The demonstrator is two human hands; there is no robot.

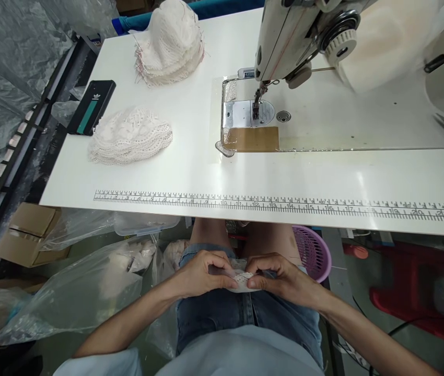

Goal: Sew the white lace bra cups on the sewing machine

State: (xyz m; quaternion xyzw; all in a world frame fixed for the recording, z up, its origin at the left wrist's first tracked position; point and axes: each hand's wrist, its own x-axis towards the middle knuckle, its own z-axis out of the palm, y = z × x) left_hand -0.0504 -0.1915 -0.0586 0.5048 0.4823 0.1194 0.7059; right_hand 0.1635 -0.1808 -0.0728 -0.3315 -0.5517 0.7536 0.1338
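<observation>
Both hands rest over my lap, below the table's front edge. My left hand and my right hand pinch a small white lace piece between their fingertips, fingers closed on it. The piece is mostly hidden by the fingers. Up on the white sewing table lie a flat pile of lace pieces and a taller stack of lace pieces. The sewing machine stands at the back right, its needle over the metal plate.
A black phone lies at the table's left edge. A printed ruler runs along the front edge. Below are clear plastic bags with fabric, cardboard boxes, a purple basket and a red stool.
</observation>
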